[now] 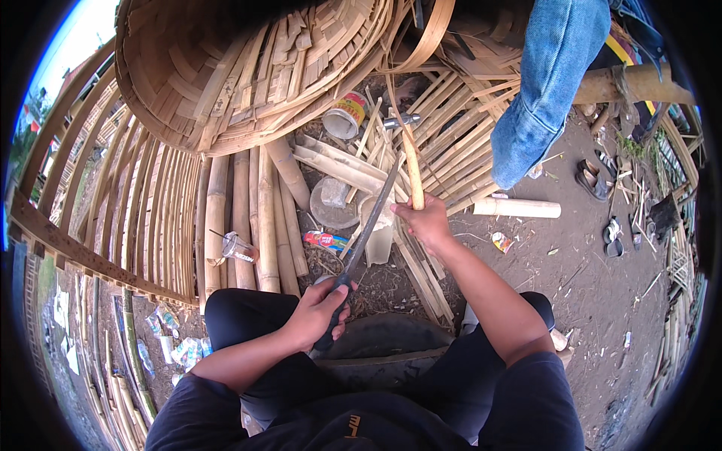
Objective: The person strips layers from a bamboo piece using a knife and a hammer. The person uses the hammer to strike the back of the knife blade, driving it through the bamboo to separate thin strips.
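Note:
My left hand (312, 312) is wrapped round the dark handle of a long, narrow blade that looks like a machete (374, 216). Its blade slants up and to the right, away from my lap. In my right hand (426, 223) is a hammer (412, 161), gripped low on its pale wooden handle with the metal head pointing away from me. The blade's far end passes just left of the hammer handle; I cannot tell whether they touch. Beyond both tools lie split bamboo strips (459, 135). A curved dark rim (383, 361) sits between my legs.
A large woven bamboo basket (248, 75) looms at the far left, beside bamboo poles (267, 218) and a slatted frame (143, 203). A denim-clad leg (538, 90) hangs at the far right. A tin (344, 116), plastic cup (239, 246), bamboo tube (517, 207) and sandals (592, 180) lie around.

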A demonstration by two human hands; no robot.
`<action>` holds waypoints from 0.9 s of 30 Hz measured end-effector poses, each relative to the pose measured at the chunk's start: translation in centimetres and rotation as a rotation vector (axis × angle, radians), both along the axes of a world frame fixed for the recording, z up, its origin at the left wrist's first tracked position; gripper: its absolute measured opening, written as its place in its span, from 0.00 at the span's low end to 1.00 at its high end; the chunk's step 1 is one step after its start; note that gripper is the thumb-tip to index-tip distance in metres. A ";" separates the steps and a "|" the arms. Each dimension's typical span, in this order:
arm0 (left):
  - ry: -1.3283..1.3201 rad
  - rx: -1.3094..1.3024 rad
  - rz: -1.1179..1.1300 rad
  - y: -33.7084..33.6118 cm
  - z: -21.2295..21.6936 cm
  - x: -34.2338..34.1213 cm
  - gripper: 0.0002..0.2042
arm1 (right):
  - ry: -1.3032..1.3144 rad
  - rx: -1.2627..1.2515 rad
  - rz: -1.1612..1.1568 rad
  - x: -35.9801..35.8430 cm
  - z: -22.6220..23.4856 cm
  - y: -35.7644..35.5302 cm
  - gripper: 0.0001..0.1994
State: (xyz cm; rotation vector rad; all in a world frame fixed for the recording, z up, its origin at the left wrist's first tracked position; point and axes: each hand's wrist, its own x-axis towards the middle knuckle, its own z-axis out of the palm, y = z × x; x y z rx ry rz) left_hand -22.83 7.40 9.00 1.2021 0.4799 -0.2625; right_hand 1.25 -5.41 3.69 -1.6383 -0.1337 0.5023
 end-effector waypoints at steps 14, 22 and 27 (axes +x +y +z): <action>0.027 0.024 -0.005 0.2 -0.3 1.2 0.14 | 0.030 0.034 -0.010 -0.6 -0.1 -0.1 0.17; 0.097 0.095 -0.058 1.6 0.1 2.6 0.15 | -0.150 -0.196 -0.014 0.4 1.7 -1.8 0.18; 0.117 0.140 -0.073 2.5 0.7 3.0 0.16 | -0.359 -0.283 0.059 0.7 2.5 -4.1 0.15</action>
